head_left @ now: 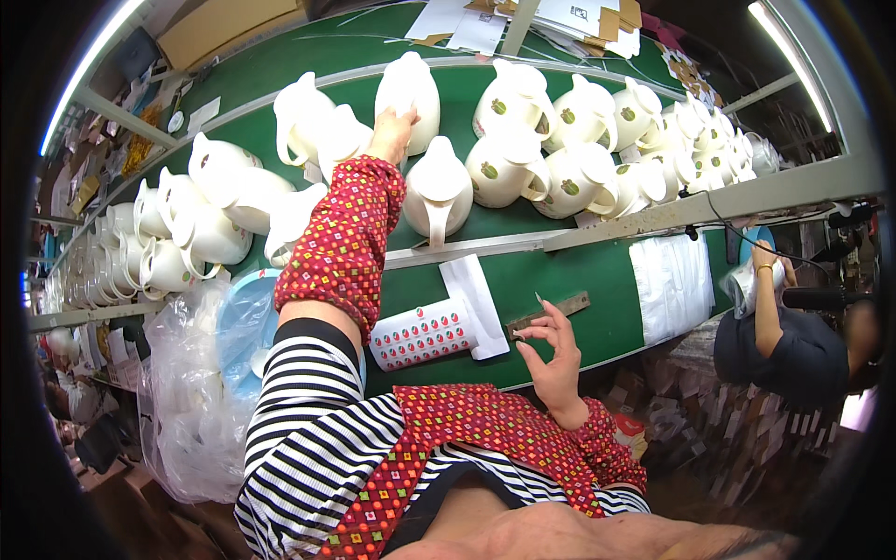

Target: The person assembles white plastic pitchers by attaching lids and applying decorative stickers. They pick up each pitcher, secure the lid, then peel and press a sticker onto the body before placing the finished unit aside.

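Note:
My left arm reaches forward across the green bench. My left hand (394,135) is closed at the near side of a white jug (411,82), where its handle seems to be; the grip is partly hidden. Just below, another white jug (439,191) stands with its handle toward me. My right hand (554,359) hovers over the front of the bench, thumb and fingers apart, with nothing visible held. Close to its fingers lies a flat metal strip (577,306). Left of that, a curled sheet of red-and-green stickers (420,338) rests by a white paper strip (474,297).
White jugs with green prints (504,168) crowd the right, and more jugs (219,238) line the left. A blue basin (245,317) and clear plastic bag (177,392) sit beside my left arm. White bags (670,289) lie right, near a co-worker's arm (768,299). A metal rail (709,201) crosses there.

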Demonstrator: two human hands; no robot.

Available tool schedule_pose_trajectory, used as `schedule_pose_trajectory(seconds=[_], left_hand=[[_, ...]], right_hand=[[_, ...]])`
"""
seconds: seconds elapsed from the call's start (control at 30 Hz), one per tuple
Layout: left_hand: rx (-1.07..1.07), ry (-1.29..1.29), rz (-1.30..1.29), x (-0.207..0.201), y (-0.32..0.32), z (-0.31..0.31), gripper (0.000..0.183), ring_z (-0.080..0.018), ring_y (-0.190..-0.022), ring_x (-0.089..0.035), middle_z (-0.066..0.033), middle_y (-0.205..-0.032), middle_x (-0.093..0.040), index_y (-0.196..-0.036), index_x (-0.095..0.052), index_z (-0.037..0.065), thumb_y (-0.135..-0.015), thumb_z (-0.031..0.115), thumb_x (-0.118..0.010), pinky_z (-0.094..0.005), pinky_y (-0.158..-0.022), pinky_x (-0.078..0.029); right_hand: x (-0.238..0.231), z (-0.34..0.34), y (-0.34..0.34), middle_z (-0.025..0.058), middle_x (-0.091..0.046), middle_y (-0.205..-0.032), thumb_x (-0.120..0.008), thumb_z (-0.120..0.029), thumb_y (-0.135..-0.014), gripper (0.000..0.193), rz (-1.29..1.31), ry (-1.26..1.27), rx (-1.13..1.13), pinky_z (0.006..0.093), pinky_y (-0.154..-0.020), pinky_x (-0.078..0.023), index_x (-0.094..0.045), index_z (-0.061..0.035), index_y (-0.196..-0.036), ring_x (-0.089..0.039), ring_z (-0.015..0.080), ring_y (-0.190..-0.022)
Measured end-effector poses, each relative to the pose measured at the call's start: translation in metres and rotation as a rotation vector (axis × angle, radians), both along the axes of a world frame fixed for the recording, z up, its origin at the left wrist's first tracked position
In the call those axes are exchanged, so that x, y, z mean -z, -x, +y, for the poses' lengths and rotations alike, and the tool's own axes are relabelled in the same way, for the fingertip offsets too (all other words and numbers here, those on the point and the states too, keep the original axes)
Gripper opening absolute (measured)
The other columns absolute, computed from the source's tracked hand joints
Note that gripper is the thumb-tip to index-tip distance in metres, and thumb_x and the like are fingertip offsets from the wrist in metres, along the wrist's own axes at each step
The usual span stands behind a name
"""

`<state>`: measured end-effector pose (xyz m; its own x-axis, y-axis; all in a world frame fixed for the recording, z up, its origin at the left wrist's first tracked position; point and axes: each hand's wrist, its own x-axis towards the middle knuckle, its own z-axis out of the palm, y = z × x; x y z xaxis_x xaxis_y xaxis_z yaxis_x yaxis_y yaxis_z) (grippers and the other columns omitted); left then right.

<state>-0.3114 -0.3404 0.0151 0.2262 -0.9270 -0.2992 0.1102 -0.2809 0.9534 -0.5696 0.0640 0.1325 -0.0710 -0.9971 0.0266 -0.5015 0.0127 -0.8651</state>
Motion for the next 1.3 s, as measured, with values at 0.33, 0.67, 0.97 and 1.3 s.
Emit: schedule_pose_trajectory(seconds=[0.33, 0.67, 0.97, 1.3], left_hand=[[0.413, 0.603, 0.165, -0.159, -0.024, 0.062, 0.03, -0.0163, -0.092, -0.071, -0.011, -0.104, -0.077, -0.115, -0.072, -0.002, -0.11, 0.022, -0.055, -0.0305, -0.089, -0.055], [0.394, 0.13, 1.119, -0.187, -0.034, 0.257, 0.028, -0.0081, -0.06, -0.038, 0.0015, -0.078, -0.048, -0.133, -0.048, -0.001, -0.109, 0.013, -0.043, -0.0244, -0.058, -0.035], [0.113, -0.403, 1.272, -0.123, -0.005, 0.342, 0.01, -0.0085, -0.061, -0.039, 0.0025, -0.076, -0.043, -0.116, -0.045, 0.001, -0.106, 0.003, -0.042, -0.0248, -0.054, -0.034], [0.144, -0.344, 1.144, -0.134, -0.007, 0.365, 0.017, -0.0077, -0.063, -0.038, 0.0025, -0.079, -0.042, -0.123, -0.044, 0.001, -0.108, 0.004, -0.039, -0.0242, -0.055, -0.034]], right_hand=[[-0.056, -0.016, 0.002, 0.0092, -0.076, -0.102, -0.079, 0.007, -0.081, 0.06, 0.014, 0.184, -0.057, 0.0324, -0.097, -0.05, -0.057, 0.0026, -0.136, -0.066, 0.016, -0.1], [-0.132, -0.015, -0.034, 0.0141, -0.07, -0.111, -0.077, 0.008, -0.084, 0.078, -0.641, 0.028, -0.575, 0.0376, -0.108, -0.043, -0.038, 0.0044, -0.151, -0.062, 0.0223, -0.115], [-0.096, 0.023, -0.057, 0.0153, -0.061, -0.13, -0.069, -0.001, -0.094, 0.078, -1.03, -0.648, -0.781, 0.0376, -0.111, -0.041, -0.028, -0.0049, -0.16, -0.057, 0.0228, -0.126], [-0.084, 0.033, -0.057, 0.0043, -0.075, -0.095, -0.078, -0.003, -0.086, 0.086, -0.445, -0.429, -0.642, 0.0283, -0.091, -0.042, -0.031, -0.0044, -0.158, -0.063, 0.0094, -0.094]])
